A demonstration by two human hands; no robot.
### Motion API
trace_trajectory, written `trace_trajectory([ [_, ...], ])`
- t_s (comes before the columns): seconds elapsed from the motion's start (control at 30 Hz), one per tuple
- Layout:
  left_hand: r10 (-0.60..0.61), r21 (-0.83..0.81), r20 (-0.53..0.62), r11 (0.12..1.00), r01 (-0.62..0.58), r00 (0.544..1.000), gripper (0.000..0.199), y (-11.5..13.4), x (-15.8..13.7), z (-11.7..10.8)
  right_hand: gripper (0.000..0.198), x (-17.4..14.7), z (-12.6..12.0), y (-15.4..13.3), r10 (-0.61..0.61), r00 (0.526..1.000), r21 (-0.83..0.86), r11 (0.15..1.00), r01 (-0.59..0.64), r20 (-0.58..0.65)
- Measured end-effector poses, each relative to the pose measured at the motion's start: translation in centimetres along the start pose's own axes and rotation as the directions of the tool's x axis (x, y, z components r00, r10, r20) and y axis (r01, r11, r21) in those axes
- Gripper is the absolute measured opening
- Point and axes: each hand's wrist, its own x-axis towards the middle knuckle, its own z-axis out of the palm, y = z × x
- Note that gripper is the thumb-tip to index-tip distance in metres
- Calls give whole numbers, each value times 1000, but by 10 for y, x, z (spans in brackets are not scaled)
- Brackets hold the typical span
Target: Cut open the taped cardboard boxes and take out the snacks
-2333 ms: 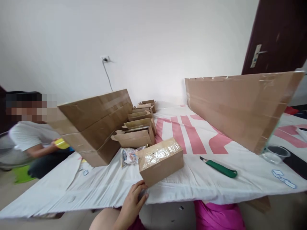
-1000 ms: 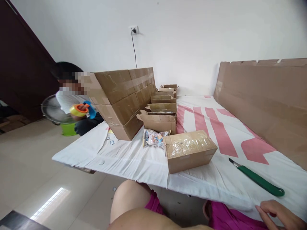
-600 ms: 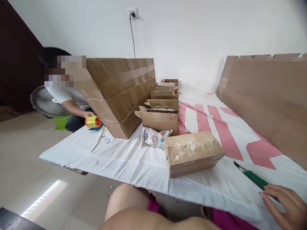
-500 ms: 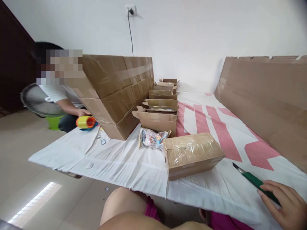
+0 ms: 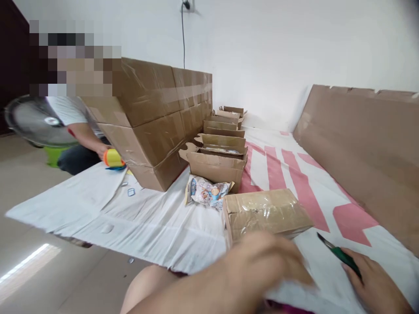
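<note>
My right hand (image 5: 376, 281) has its fingers round the green handle of a utility knife (image 5: 347, 258), whose blade points up and left over the cloth. Smeared by motion, my left hand (image 5: 275, 259) crosses in front of a taped cardboard box (image 5: 266, 211) and hides part of its near side. Whether this hand touches the box, I cannot tell. Left of the box lies a printed plastic packet (image 5: 209, 192), up against an open carton (image 5: 216, 168).
Stacked sealed cartons (image 5: 153, 100) stand at left, beside a row of open cartons (image 5: 224, 127). A large cardboard sheet (image 5: 363, 148) leans at right. Beyond the table's left side, a co-worker's hand (image 5: 103, 150) holds a yellow-and-orange roll (image 5: 113, 158) near a fan (image 5: 39, 122).
My left hand has come into view from below, in front of the taped box. My right hand has closed further round the knife. The view has shifted slightly.
</note>
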Motion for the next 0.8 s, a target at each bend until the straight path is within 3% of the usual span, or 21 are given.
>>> trace_trajectory([
  [0.07, -13, 157, -107, 987, 30, 994, 62, -12, 19, -22, 35, 5, -7, -11, 45, 999, -8, 999, -45, 31],
  [0.13, -33, 513, -244, 844, 158, 969, 81, -29, 34, -39, 38, 11, -14, -20, 65, 997, -7, 998, -64, 53],
  [0.2, -23, 688, -265, 695, 206, 964, 87, -43, 43, -49, 41, 15, -20, -24, 52, 993, 8, 999, -53, 101],
  [0.27, -13, 742, -206, 650, 165, 979, 88, -49, 46, -51, 45, 18, -24, -25, 32, 986, 23, 999, -37, 163],
  [0.33, -18, 723, -127, 683, 105, 992, 90, -49, 46, -49, 47, 22, -28, -24, 32, 978, 41, 998, -41, 208],
  [0.43, -27, 586, -30, 809, 40, 999, 87, -46, 48, -49, 48, 32, -38, -20, 77, 977, 75, 993, -94, 199],
  [0.57, 7, 374, -91, 927, 28, 996, 54, -55, 56, -56, 44, 63, -75, -30, 68, 996, 127, 989, -75, 56],
  [0.67, -45, 261, -104, 963, 71, 994, 58, -66, 61, -58, 43, 93, -117, -63, -32, 999, 149, 988, 36, -28],
  [0.73, -92, 184, -58, 978, 101, 994, 64, -70, 62, -57, 43, 109, -141, -99, -174, 984, 176, 970, 167, 27],
  [0.8, -118, 152, -33, 981, 122, 992, 65, -71, 62, -56, 42, 122, -157, -141, -360, 927, 204, 920, 335, 102],
])
